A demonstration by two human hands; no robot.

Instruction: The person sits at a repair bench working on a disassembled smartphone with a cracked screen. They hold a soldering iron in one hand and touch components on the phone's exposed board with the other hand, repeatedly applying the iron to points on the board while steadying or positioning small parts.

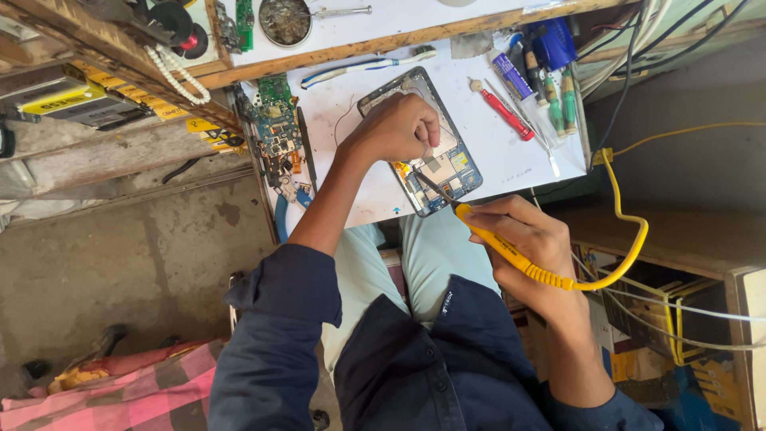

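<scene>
Our right hand [523,243] pinches the light yellow soldering iron [511,254] pencil-style by its handle while our left hand [396,128] grips tweezers [428,153], we think, over the fragile opened tablet [459,172] mid-desk [495,152].

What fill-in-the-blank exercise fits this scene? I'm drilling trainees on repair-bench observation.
1. The right hand grips a soldering iron with a ____ handle.
2. The left hand rests on an opened ____, its circuit board exposed.
3. The red screwdriver lies on the ____ worktop.

Missing words: yellow; tablet; white
</scene>
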